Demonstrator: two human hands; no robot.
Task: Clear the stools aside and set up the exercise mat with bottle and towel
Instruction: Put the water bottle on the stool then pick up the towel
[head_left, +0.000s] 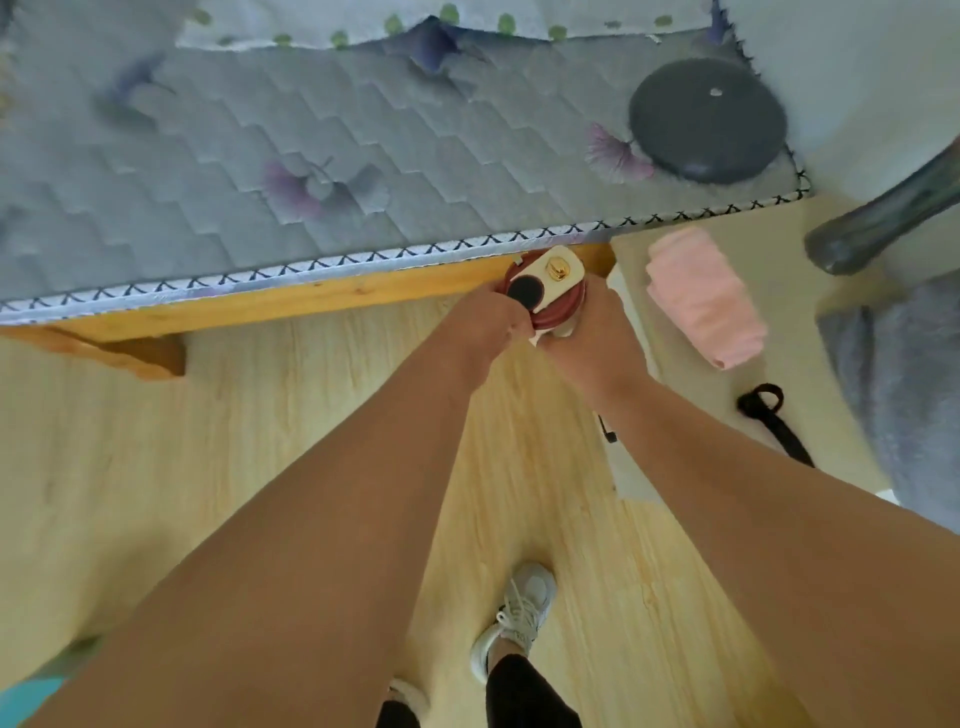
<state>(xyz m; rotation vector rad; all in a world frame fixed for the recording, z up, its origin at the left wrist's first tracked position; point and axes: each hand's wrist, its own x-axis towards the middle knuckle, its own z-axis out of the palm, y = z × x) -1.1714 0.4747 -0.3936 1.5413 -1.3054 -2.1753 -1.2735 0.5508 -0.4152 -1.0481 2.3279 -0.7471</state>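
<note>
A bottle with a dark red rim and a cream lid bearing a black disc and a gold clasp is seen from above, just in front of the bed's wooden rail. My left hand grips the lid's left side. My right hand wraps the bottle's right side. A folded pink towel lies on a pale surface to the right of the bottle. No exercise mat is clearly identifiable.
A bed with a grey quilted cover fills the top, its wooden rail in front. A dark round stool seat rests on the bed's right end. A dark strap, grey fabric and a dark leg sit right. My shoe stands on the wood floor.
</note>
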